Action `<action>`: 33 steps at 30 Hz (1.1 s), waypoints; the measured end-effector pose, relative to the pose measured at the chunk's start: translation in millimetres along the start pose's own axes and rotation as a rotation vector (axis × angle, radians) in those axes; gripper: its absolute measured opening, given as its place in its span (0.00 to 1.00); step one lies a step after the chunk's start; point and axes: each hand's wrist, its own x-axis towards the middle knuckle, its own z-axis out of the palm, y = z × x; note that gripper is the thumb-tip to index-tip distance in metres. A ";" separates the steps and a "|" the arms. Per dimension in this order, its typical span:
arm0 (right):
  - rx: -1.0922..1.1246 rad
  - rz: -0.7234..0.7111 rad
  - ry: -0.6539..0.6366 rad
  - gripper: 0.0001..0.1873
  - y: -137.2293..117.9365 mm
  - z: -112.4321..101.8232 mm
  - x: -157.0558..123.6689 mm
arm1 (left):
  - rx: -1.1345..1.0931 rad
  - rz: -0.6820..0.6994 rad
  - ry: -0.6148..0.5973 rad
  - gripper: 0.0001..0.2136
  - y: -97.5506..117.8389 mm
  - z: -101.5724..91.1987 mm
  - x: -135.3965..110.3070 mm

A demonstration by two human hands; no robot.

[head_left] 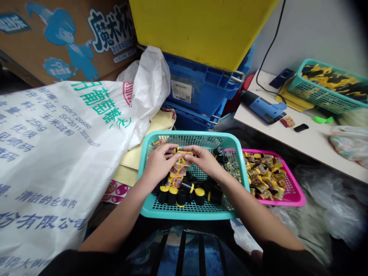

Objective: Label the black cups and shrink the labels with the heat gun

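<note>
Printed wrapper (pixel 184 154) sits pinched between nearly closed fingers of left hand (pixel 161 160) and right hand (pixel 203 159), above the teal basket (pixel 189 214); uneven pulling could crease it, a slack pinch drop it among black canisters (pixel 199 199).

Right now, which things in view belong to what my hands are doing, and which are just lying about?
Part of the job, it seems:
printed wrappers by your left hand and right hand
yellow-lidded black tubs
turquoise basket holding them
pink basket, probably

Just lying about, apparently:
white sack
cardboard box
yellow crate
</note>
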 end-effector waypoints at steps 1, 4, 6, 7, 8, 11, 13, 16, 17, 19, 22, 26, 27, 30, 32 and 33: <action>0.081 0.031 0.005 0.15 0.8 0.2 0.3 | -0.006 -0.028 -0.029 0.11 0.0 0.1 1.0; 0.165 0.070 0.013 0.15 3.2 3.6 1.2 | 0.025 -0.074 -0.085 0.13 1.1 0.2 3.5; 0.141 0.088 0.011 0.17 4.1 6.0 1.6 | 0.098 -0.057 -0.125 0.17 1.7 1.0 3.8; 0.084 0.109 0.013 0.20 4.0 6.4 1.6 | 0.154 -0.033 -0.154 0.19 1.6 2.0 3.3; -0.008 0.140 0.018 0.23 3.5 6.0 1.7 | 0.227 -0.003 -0.185 0.21 1.2 3.3 2.4; -0.340 0.252 0.090 0.18 -0.7 -0.5 1.6 | 0.489 0.081 -0.234 0.23 -1.1 8.5 -1.1; -0.423 0.277 0.176 0.08 -4.5 -7.7 1.6 | 0.605 0.090 -0.242 0.20 -1.5 11.2 -2.7; -0.207 0.240 0.239 0.07 -10.0 -16.5 0.7 | 0.634 0.065 -0.226 0.19 2.3 12.6 -2.0; -0.082 0.223 0.232 0.10 -11.6 -17.6 0.1 | 0.601 0.061 -0.190 0.18 4.6 12.7 -1.1; 0.128 0.184 0.193 0.18 -14.6 -16.7 -1.2 | 0.426 0.045 -0.111 0.18 9.5 13.3 1.5; 0.249 0.117 0.149 0.23 -17.6 -9.9 -2.8 | -0.025 -0.063 -0.120 0.26 14.7 16.5 4.9; 0.220 -0.011 0.105 0.21 -18.9 -3.4 -4.5 | -0.527 -0.352 -0.247 0.24 16.0 21.0 5.8; 0.181 -0.044 0.092 0.21 -19.7 -4.4 -5.1 | -0.607 -0.401 -0.261 0.23 15.6 21.3 5.7; -0.068 -0.114 0.093 0.21 -25.4 -17.2 -7.4 | -0.650 -0.374 -0.226 0.20 13.5 20.2 6.6; -0.434 -0.090 0.172 0.19 -30.5 -32.1 -8.3 | -0.520 -0.274 -0.149 0.20 12.2 19.2 7.7; -0.673 -0.032 0.216 0.18 -32.4 -39.8 -8.4 | -0.438 -0.231 -0.117 0.20 11.7 19.0 7.9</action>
